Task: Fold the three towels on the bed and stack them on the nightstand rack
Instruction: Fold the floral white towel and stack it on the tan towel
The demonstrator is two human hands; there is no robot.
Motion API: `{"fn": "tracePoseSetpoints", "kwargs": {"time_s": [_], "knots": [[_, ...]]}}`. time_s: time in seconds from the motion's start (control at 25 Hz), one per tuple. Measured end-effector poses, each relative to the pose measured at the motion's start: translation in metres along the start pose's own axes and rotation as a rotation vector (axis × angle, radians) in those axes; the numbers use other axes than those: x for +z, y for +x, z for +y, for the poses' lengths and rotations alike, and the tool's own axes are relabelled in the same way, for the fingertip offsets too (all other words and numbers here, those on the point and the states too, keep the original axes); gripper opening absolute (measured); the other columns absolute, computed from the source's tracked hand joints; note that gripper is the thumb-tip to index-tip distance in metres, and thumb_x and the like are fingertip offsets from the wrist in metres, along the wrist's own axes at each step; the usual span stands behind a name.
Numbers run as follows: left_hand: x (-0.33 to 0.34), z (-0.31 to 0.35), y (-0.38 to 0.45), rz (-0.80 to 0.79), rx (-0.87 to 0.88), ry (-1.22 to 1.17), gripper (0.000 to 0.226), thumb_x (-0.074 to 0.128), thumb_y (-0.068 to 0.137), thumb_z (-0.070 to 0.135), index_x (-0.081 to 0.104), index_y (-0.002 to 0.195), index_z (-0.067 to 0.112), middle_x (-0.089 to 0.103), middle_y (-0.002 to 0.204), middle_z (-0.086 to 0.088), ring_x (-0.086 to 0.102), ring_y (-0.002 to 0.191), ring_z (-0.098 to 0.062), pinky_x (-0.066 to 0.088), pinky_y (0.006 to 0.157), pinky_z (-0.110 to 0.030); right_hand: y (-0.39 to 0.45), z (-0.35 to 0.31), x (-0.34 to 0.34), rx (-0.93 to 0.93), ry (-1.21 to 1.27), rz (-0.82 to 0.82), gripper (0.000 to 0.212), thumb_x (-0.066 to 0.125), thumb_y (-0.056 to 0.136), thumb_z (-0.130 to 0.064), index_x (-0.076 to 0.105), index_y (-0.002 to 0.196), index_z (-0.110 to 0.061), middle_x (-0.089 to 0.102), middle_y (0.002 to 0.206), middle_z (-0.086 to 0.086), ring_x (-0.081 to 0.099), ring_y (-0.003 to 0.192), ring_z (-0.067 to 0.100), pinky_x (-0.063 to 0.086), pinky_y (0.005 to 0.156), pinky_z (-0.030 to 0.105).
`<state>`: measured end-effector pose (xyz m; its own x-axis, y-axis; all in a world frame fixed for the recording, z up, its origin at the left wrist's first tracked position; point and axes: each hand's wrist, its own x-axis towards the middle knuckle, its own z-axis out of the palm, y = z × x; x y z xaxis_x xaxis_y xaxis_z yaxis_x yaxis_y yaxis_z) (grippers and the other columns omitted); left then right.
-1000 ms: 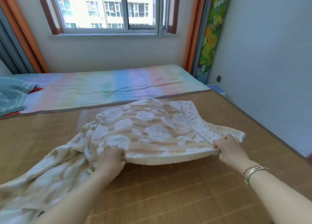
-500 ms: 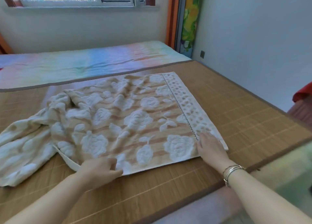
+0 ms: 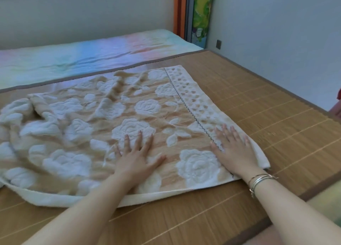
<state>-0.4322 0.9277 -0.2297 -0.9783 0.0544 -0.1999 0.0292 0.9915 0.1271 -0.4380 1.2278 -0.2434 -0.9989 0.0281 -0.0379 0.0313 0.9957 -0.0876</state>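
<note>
Both palms lie flat with fingers spread, gripping nothing, pressed down on the towel (image 3: 118,119). At the far left the towel's end is bunched and wrinkled, its near edge curling up off the bamboo mat (image 3: 267,100) that covers the bed. Moving right, the cloth flattens out, beige with raised white roses. The left hand (image 3: 138,158) rests on the near middle part of the towel, fingers pointing away from the person, just beside one large rose. Further right, the right hand (image 3: 234,150) presses on the towel's near right corner, across a dark zigzag stitch line and the white heart-patterned border. Thin bracelets (image 3: 260,180) circle the right wrist. Beyond the mat, along the wall, lies a pastel rainbow sheet (image 3: 83,58). Only this one towel is in view.
</note>
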Motion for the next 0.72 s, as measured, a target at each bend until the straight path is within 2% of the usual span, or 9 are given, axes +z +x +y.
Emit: {"fn": "tracePoseSetpoints", "kwargs": {"time_s": [0.24, 0.36, 0.52, 0.6, 0.72], "knots": [[0.023, 0.116, 0.017, 0.079, -0.034, -0.039, 0.095, 0.002, 0.066, 0.093, -0.02, 0.145, 0.046, -0.027, 0.156, 0.008, -0.028, 0.142, -0.034, -0.015, 0.11, -0.064, 0.029, 0.113, -0.023, -0.031, -0.103, -0.037, 0.075, -0.003, 0.081, -0.072, -0.012, 0.149, -0.042, -0.019, 0.157, -0.015, -0.016, 0.146, 0.009, -0.004, 0.119, 0.044], [0.032, 0.161, 0.02, 0.091, -0.037, -0.087, 0.095, 0.002, 0.067, 0.092, -0.019, 0.146, 0.044, -0.027, 0.157, 0.006, -0.028, 0.142, -0.034, -0.016, 0.109, -0.065, 0.029, 0.147, -0.034, 0.009, -0.15, -0.057, 0.069, 0.005, 0.088, -0.068, -0.01, 0.15, -0.04, -0.018, 0.158, -0.013, -0.015, 0.147, 0.012, -0.004, 0.118, 0.046], [0.024, 0.166, 0.009, 0.058, 0.015, -0.167, 0.091, 0.013, 0.075, 0.087, -0.017, 0.148, 0.041, -0.026, 0.156, 0.01, -0.026, 0.143, -0.027, -0.016, 0.113, -0.058, 0.018, 0.128, -0.052, 0.018, -0.118, -0.067, 0.062, 0.018, 0.098, -0.05, -0.005, 0.153, -0.031, -0.013, 0.161, -0.001, -0.014, 0.147, 0.018, -0.007, 0.118, 0.044], [0.015, 0.144, -0.009, 0.082, 0.006, -0.246, 0.085, 0.021, 0.083, 0.08, -0.012, 0.15, 0.04, -0.024, 0.157, 0.012, -0.023, 0.145, -0.022, -0.013, 0.117, -0.052, 0.003, 0.091, -0.063, -0.066, -0.033, -0.044, 0.061, 0.021, 0.099, -0.045, -0.001, 0.153, -0.029, -0.01, 0.161, 0.002, -0.014, 0.147, 0.019, -0.005, 0.119, 0.044], [-0.002, 0.081, -0.041, 0.148, -0.083, -0.303, 0.075, 0.029, 0.091, 0.067, 0.0, 0.153, 0.034, -0.013, 0.16, 0.009, -0.015, 0.147, -0.02, -0.006, 0.119, -0.048, -0.021, 0.005, -0.074, -0.209, 0.093, -0.071, 0.059, 0.027, 0.098, -0.042, 0.014, 0.153, -0.026, -0.002, 0.162, 0.002, -0.009, 0.148, 0.019, -0.003, 0.119, 0.043]]}}
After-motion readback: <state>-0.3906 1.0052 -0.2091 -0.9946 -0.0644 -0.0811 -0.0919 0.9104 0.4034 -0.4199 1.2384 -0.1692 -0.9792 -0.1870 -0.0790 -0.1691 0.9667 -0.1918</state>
